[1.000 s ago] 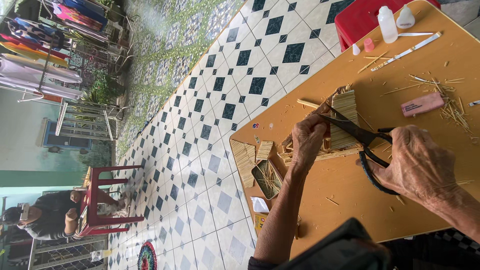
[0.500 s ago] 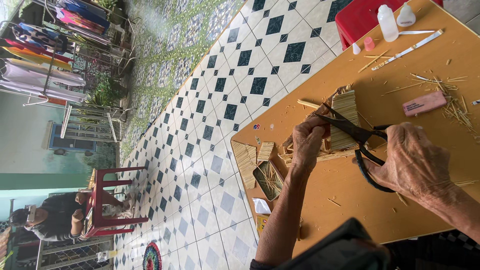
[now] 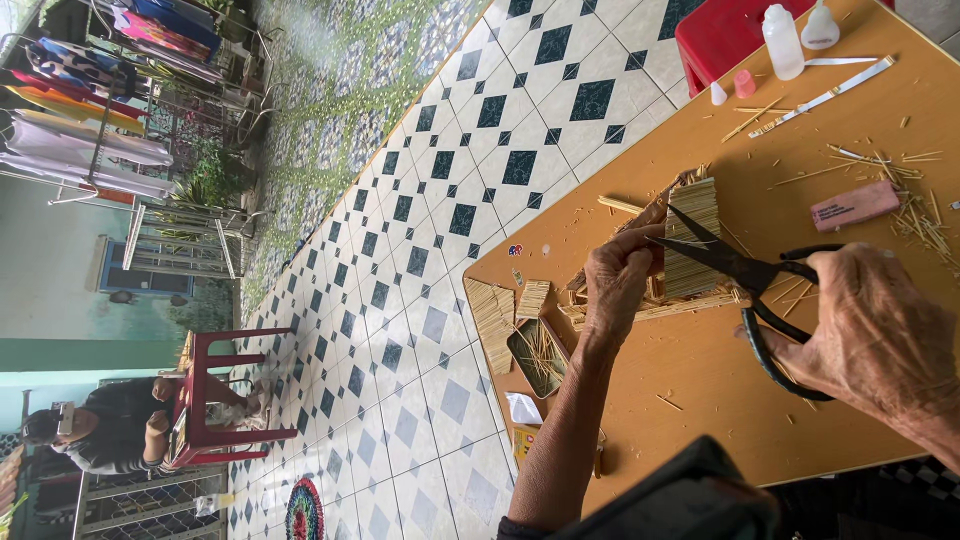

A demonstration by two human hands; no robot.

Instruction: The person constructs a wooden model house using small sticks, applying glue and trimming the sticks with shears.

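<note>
Bright, even daylight, soft shadows, sharp focus, slight wide-angle stretch toward the edges.

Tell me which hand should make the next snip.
Likely right: the right hand grips the black scissors, blades open against the stick model, while the left hand steadies it.

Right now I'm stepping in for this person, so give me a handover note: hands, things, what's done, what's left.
Left hand steadies the stick model on the table.
Right hand holds black scissors, blades open at the model's stick panel.
Done: panel of sticks already on the model.
Left: the cut is not yet made; loose sticks, pink eraser and glue bottle lie at the far end.
</note>
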